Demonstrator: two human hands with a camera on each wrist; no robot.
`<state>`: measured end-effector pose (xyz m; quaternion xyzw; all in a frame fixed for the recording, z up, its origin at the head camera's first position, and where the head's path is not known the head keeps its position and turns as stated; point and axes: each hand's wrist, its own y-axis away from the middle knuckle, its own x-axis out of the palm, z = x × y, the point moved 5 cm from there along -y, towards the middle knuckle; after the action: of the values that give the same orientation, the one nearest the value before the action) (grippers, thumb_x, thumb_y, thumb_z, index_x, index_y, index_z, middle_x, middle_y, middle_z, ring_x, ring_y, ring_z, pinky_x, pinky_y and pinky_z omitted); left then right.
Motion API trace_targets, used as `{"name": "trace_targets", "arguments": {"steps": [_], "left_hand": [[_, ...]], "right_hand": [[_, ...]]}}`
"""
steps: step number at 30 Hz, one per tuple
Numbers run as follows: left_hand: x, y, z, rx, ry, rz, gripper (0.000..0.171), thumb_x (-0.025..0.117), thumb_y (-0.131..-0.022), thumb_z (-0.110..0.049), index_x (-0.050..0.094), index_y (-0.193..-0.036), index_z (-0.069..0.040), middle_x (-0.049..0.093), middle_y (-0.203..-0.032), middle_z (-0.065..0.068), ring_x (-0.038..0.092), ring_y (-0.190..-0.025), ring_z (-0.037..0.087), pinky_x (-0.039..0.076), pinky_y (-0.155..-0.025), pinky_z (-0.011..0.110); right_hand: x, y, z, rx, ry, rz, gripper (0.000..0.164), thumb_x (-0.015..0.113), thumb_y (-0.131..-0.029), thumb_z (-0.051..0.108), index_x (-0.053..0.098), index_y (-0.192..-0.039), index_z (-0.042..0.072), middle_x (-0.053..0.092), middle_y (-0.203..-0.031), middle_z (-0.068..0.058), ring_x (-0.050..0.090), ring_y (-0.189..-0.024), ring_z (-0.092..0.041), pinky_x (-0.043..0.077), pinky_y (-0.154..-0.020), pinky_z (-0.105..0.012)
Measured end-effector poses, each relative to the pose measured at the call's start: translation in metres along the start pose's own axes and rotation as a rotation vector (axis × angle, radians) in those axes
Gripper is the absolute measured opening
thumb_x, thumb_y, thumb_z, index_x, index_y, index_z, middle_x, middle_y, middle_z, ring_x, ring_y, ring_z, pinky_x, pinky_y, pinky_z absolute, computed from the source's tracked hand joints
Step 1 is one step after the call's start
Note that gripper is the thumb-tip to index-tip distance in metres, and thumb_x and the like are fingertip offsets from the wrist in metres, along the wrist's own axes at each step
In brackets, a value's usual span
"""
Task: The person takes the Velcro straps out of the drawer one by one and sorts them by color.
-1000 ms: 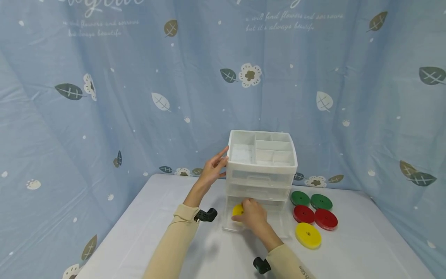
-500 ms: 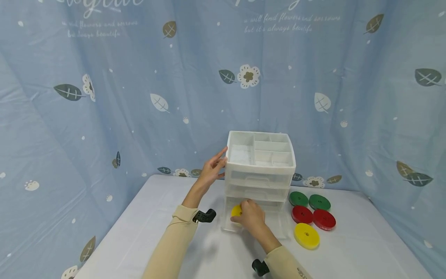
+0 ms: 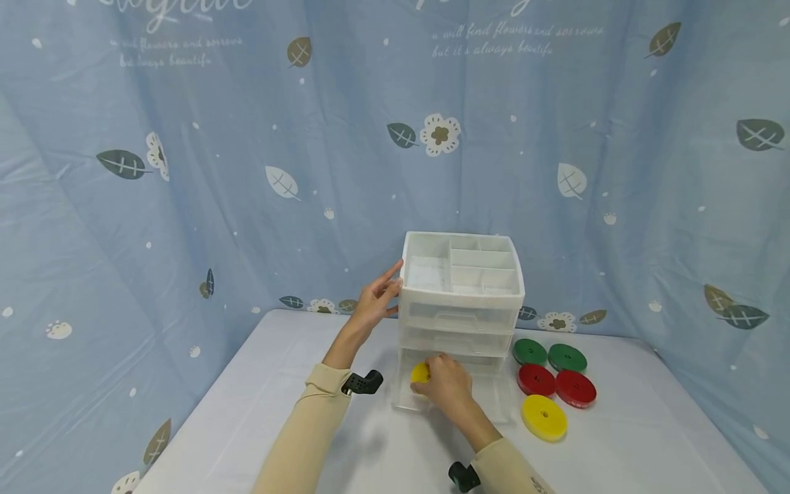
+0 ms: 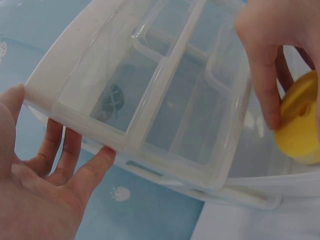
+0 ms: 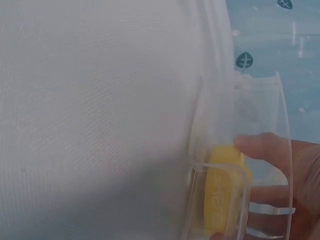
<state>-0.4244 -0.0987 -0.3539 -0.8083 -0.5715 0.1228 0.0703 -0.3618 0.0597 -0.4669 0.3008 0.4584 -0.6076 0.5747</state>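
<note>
A white plastic drawer unit (image 3: 459,296) stands on the table, its clear bottom drawer (image 3: 490,406) pulled out. My left hand (image 3: 370,304) rests its spread fingers against the unit's left side; the left wrist view shows the fingertips (image 4: 106,154) touching the frame edge. Inside the bottom drawer, my right hand (image 3: 449,384) grips a thick yellow disc (image 3: 420,372), thumb on one side and fingers on the other. Raised lettering, too blurred to read, runs along the disc's (image 5: 220,192) rim in the right wrist view. The hand covers part of the disc.
Right of the unit lie two green discs (image 3: 530,352), two red discs (image 3: 577,389) and another yellow disc (image 3: 544,418), each with a central hole. The unit's top tray (image 3: 484,258) has several compartments. A blue patterned curtain (image 3: 345,171) hangs behind the white-covered table (image 3: 259,398).
</note>
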Motion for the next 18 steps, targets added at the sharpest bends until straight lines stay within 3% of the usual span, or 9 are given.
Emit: {"name": "trace_targets", "arguments": {"steps": [7,13,18], "left_hand": [[-0.004,-0.012,0.021,-0.001,0.01,-0.016,0.05,0.05,-0.103,-0.035,0.036,-0.15,-0.043,0.052,-0.139,0.015,0.047,-0.135,0.03,0.045,-0.109,0.053],[-0.004,-0.013,0.025,0.024,-0.003,-0.038,0.047,0.052,-0.101,-0.042,0.04,-0.145,-0.049,0.055,-0.137,0.012,0.051,-0.132,0.028,0.047,-0.107,0.052],[-0.004,-0.012,0.024,0.037,-0.017,-0.046,0.046,0.054,-0.099,-0.044,0.042,-0.143,-0.052,0.058,-0.135,0.007,0.054,-0.128,0.026,0.05,-0.104,0.05]], "right_hand": [[-0.003,0.0,-0.002,-0.011,-0.005,0.006,0.04,0.086,-0.072,0.036,0.075,-0.099,0.009,0.059,-0.078,0.0,0.049,-0.067,-0.015,0.039,-0.054,-0.03],[-0.012,0.003,0.0,-0.045,-0.041,-0.023,0.036,0.084,-0.074,0.034,0.075,-0.098,0.008,0.057,-0.073,0.002,0.047,-0.063,-0.014,0.034,-0.051,-0.026],[-0.021,0.004,0.001,-0.059,-0.101,-0.027,0.042,0.082,-0.076,0.035,0.076,-0.104,0.004,0.068,-0.079,-0.001,0.049,-0.062,-0.013,0.036,-0.051,-0.023]]}}
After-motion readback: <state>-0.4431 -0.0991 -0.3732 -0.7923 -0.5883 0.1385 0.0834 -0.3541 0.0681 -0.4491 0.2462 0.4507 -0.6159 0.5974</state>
